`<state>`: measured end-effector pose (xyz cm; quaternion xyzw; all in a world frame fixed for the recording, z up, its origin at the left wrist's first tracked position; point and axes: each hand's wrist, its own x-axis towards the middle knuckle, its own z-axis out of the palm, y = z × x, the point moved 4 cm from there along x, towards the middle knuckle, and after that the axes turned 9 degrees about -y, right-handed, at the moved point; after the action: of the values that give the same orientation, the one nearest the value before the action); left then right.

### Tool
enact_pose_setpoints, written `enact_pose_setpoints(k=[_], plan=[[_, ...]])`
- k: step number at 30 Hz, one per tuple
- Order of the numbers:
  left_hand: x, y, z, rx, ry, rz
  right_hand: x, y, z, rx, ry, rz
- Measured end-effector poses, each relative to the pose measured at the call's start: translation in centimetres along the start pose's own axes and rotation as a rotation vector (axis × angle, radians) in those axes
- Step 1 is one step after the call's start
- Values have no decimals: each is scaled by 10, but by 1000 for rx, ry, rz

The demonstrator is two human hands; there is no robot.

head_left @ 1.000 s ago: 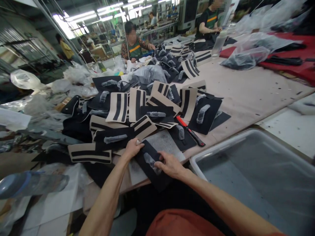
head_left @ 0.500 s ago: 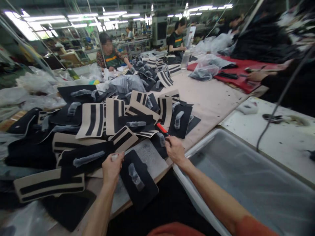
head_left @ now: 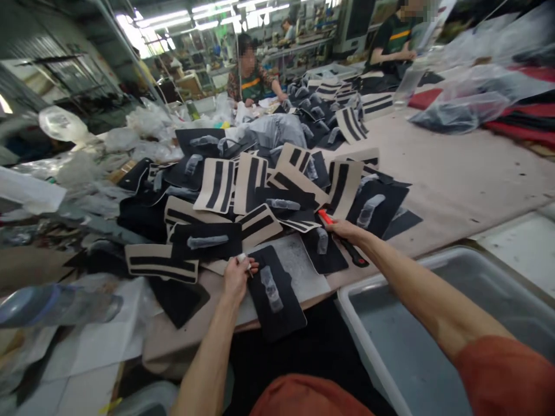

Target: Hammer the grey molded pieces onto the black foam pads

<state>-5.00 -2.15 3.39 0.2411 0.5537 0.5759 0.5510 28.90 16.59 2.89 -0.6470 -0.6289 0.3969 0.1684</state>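
Right hand [head_left: 347, 230] touches red-handled knife [head_left: 342, 237].

I see bright ceiling lights [head_left: 208, 17] glaring white up at 11 o'clock. The table [head_left: 455, 173] is evenly lit with soft shadows. The edges bend and look blurry, mostly at 3 o'clock.
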Motion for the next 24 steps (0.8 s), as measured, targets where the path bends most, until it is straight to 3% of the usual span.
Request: enact_pose_setpoints(k=[3,5,7,11,13,15,18,21,24], plan=[[-1,-11,-6,63,30,109,-5,-2,-1,41,-80,41],[-2,-18,-8,98,39,160,-13,-2,-7,19,-46,65],[-2,-21,-7,113,47,181,-25,-1,-15,-37,34,92],[5,-14,-5,54,62,186,-64,-9,-29,-247,328,82],[11,-6,-3,19,61,223,-88,-18,-25,-194,396,28],[17,-1,1,16,35,254,-111,-29,-8,10,310,-56],[26,-2,8,57,-58,234,-140,-46,39,378,-12,-139],[30,-9,10,98,-100,225,-163,-54,99,639,-264,-61],[30,-13,7,144,-125,244,-177,-54,147,719,-351,69]])
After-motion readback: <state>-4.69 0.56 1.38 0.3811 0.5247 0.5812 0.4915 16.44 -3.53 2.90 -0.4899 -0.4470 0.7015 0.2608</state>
